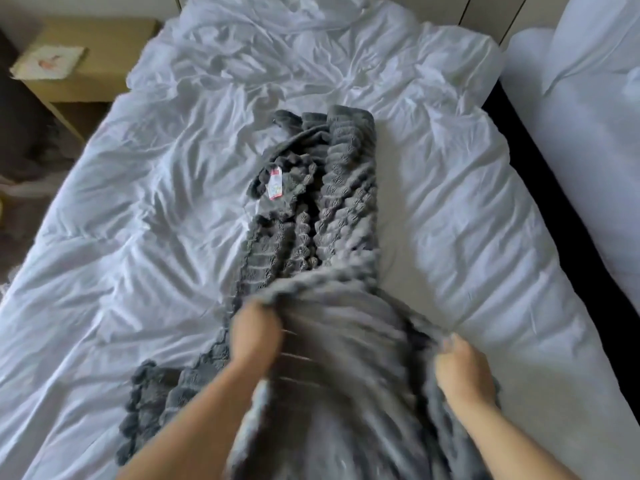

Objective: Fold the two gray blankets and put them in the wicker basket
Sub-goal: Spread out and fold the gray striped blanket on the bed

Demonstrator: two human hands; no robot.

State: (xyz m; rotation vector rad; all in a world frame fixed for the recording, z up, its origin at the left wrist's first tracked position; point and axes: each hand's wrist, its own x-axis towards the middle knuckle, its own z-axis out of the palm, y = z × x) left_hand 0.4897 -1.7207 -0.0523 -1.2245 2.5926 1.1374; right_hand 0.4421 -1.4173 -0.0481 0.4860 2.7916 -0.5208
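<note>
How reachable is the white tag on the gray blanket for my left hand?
Probably yes: the tag lies exposed on the blanket ahead of the left hand, nothing covering it, though that hand grips the blanket's edge.

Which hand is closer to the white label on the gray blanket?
Left. The left hand grips the gray blanket nearly in line with the white label; the right hand grips it farther right.

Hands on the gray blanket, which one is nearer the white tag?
The left hand, gripping the blanket on the same side as the tag. The right hand grips the opposite edge, farther away.
</note>
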